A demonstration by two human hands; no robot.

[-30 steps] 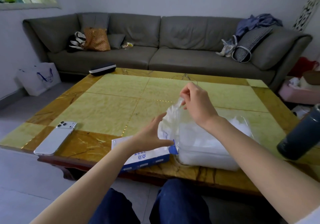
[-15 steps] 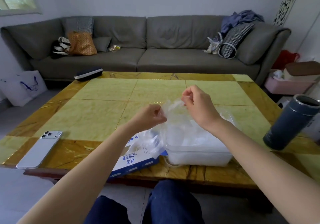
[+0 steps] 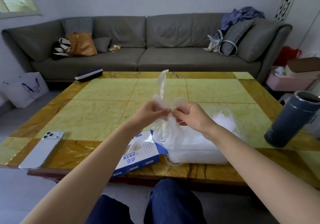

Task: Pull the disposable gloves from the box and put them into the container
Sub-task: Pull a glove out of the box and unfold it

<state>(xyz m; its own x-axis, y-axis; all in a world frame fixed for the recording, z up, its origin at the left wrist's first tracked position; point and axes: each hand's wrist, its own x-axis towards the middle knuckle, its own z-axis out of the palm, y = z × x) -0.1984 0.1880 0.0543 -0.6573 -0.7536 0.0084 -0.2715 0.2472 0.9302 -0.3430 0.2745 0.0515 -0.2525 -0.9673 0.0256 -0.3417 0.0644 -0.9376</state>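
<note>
Your left hand point(image 3: 149, 113) and right hand point(image 3: 191, 118) (nearly touching) pinch one glove point(image 3: 163, 92); it hangs above the box point(image 3: 138, 156) and container point(image 3: 199, 154).

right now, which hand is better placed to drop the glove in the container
Right. The right hand and left hand both pinch the glove, but the right is nearer the container; the left is on the box side.

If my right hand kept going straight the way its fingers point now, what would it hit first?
Probably the left hand. The right hand points leftward, pinching the clear glove, and the left hand grips the same glove right beside its fingertips. Depth is hard to judge from this one view.
</note>
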